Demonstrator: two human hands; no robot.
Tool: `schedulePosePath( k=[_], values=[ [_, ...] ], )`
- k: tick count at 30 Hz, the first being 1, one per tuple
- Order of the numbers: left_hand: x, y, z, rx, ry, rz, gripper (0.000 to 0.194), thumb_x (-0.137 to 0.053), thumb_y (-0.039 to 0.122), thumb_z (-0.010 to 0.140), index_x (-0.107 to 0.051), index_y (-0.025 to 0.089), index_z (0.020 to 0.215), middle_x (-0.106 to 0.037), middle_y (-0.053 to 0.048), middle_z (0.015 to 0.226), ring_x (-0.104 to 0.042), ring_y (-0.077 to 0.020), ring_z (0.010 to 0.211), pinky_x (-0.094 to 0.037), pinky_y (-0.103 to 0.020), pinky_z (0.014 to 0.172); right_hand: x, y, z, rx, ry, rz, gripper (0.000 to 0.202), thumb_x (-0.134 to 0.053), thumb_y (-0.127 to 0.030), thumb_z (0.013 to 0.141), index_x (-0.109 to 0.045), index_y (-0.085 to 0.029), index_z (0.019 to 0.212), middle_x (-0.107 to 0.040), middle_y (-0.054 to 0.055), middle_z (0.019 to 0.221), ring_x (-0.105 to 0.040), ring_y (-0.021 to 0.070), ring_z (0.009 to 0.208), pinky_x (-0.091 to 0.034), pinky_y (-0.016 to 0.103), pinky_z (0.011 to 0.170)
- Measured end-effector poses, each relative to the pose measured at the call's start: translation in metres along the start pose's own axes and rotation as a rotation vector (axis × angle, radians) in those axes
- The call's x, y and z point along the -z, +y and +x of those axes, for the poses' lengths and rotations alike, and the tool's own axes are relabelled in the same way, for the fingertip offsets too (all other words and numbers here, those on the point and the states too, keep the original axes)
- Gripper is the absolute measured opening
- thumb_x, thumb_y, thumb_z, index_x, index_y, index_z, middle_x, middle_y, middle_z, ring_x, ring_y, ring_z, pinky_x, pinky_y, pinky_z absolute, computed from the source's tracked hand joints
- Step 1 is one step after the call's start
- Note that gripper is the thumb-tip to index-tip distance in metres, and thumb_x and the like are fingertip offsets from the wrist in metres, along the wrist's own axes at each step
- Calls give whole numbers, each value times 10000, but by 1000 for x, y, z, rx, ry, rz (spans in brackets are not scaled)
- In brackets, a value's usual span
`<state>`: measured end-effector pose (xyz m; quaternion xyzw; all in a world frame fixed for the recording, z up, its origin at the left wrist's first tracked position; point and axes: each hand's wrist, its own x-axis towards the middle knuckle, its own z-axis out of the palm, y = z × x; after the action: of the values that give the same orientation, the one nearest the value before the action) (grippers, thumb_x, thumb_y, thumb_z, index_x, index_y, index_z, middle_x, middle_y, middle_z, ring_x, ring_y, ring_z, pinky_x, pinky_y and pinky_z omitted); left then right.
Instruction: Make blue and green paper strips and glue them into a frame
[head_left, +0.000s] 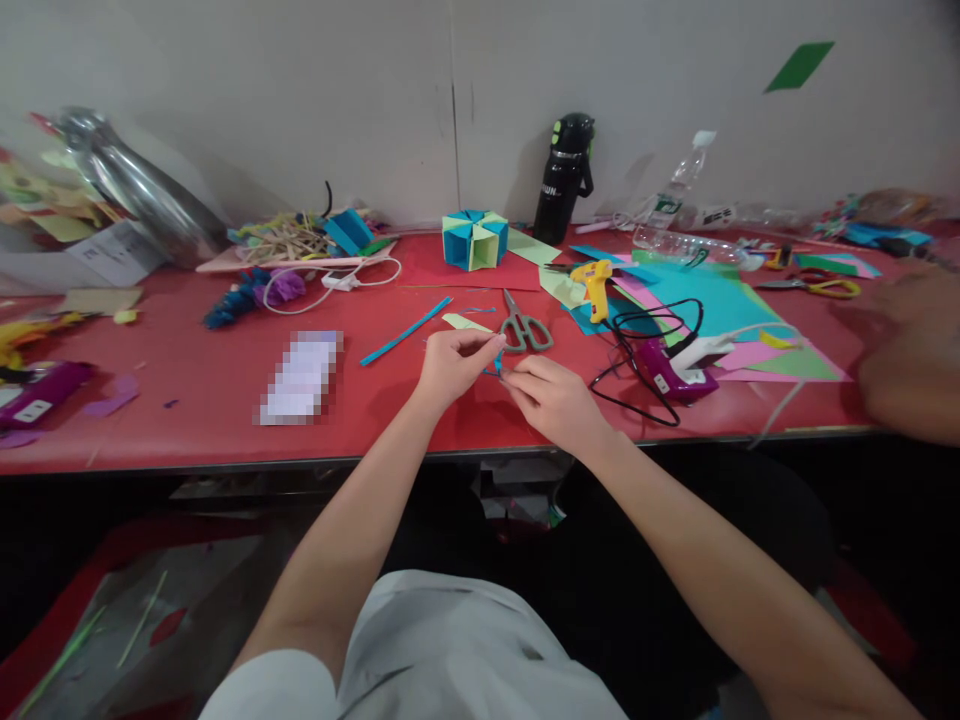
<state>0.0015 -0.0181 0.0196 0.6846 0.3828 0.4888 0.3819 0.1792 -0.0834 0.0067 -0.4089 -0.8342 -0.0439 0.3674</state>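
Observation:
Near the front edge of the red table, my left hand and my right hand meet with their fingertips pinched on a small blue paper strip. Just behind the fingers lie grey-handled scissors. A longer blue strip rests flat to the left of my left hand, and a pale green strip lies just beyond my hands. Further back stands a blue and green folded paper piece on a red sheet.
A yellow glue gun, a purple power socket with black cable and coloured papers are on the right. Behind them stand a black bottle and clear plastic bottle. Another person's arm rests far right.

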Motion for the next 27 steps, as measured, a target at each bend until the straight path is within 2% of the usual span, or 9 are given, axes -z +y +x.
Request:
schedulePosePath(
  k=[9,19,23,27],
  values=[
    [0,-7,-1,-96,68,133,196,-669,348,874,-735,190,778,-733,-20,745,-649,-141,671,-540,-261,679,0,-4,1,15,5,-1,244,-509,-157,1013,-751,-192,1017,-714,91,914,-660,215,858,-544,345,801],
    [1,-6,-2,-111,104,247,218,-645,303,862,-631,196,672,-628,16,616,-566,-123,595,-480,-256,624,0,0,-1,-22,7,66,253,-508,-183,1022,-759,-180,1053,-717,99,922,-666,216,878,-563,351,819],
    [2,-6,3,-24,64,98,337,-617,436,916,-680,184,702,-674,-17,663,-612,-140,635,-506,-261,635,1,3,0,-85,85,226,215,-549,-187,1007,-761,-188,1048,-722,86,935,-681,200,875,-573,348,832],
    [4,-10,9,168,47,-196,432,-586,551,918,-763,161,861,-764,-87,830,-710,-181,729,-576,-297,699,5,6,3,-230,156,373,162,-622,-244,979,-777,-209,1012,-744,75,939,-696,196,848,-577,350,783]
  ],
)
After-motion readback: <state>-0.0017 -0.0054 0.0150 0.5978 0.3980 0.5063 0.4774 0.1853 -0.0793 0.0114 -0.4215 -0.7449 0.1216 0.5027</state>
